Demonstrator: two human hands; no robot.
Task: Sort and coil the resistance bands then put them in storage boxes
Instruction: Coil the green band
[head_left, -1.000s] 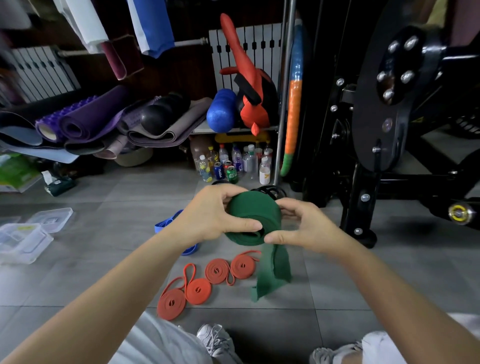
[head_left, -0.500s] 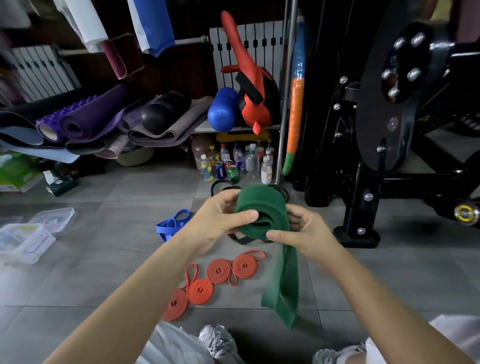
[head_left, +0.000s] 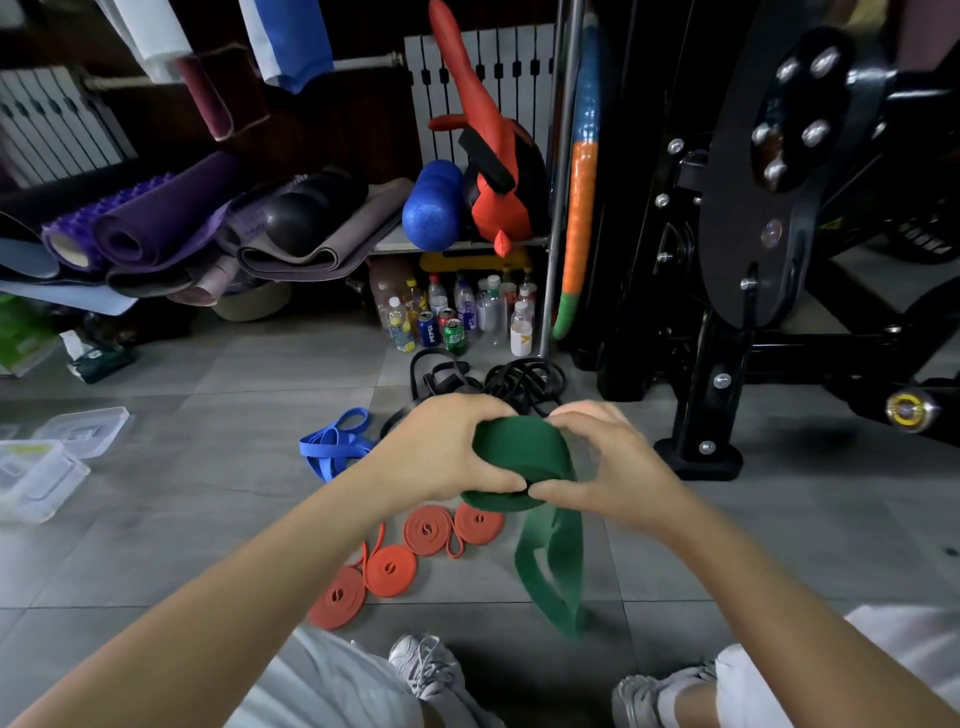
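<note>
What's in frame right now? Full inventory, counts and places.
green band: one, green, part coiled between both hands, tail hanging loose
orange bands: four coils, orange, floor below the hands
blue band: one loose bundle, blue, floor left of the hands
black bands: tangled pile, count unclear, black, floor beyond the hands
storage boxes: at least two pieces, clear, floor far left
bottles and cans: cluster, mixed colours, under the shelf
rolled mats: several, mostly purple and grey, left shelf
foam roller: one, blue, shelf
gym machine: one, black, right
shoes: two, grey, bottom edge
left hand: grips the coil's left side
right hand: grips the coil's right side
</note>
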